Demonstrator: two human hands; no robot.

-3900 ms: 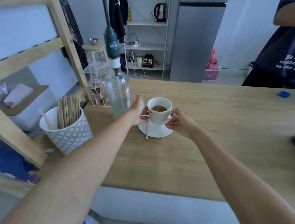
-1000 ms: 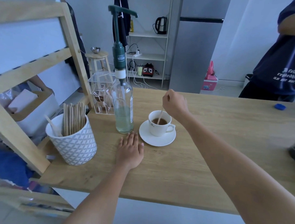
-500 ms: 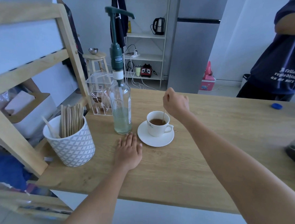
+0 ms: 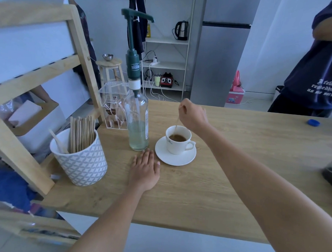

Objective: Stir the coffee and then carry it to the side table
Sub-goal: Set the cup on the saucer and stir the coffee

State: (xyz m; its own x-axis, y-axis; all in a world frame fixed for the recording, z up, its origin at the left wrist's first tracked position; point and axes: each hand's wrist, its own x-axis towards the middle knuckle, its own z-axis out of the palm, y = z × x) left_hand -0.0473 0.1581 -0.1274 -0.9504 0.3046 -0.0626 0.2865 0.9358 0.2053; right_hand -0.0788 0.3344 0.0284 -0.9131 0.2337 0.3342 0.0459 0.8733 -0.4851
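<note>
A white cup (image 4: 176,144) with brown coffee stands on a white saucer (image 4: 171,159) on the wooden table (image 4: 216,181). Just above the cup, my right hand (image 4: 193,115) pinches a thin wooden stir stick (image 4: 177,123) whose lower end dips into the coffee at the cup's left side. My left hand (image 4: 144,167) lies flat on the table, fingers spread, a little left of the saucer and just in front of the bottle.
A glass bottle with a green pump (image 4: 138,113) stands left of the cup, a clear box (image 4: 113,104) behind it. A patterned pot of wooden sticks (image 4: 80,158) sits at the table's left. A blue cap (image 4: 313,122) lies far right. A person (image 4: 315,75) stands behind the table.
My right hand has shifted the stick from the cup's right side to its left side. My left hand stays flat on the table; earlier both hands held the cup.
</note>
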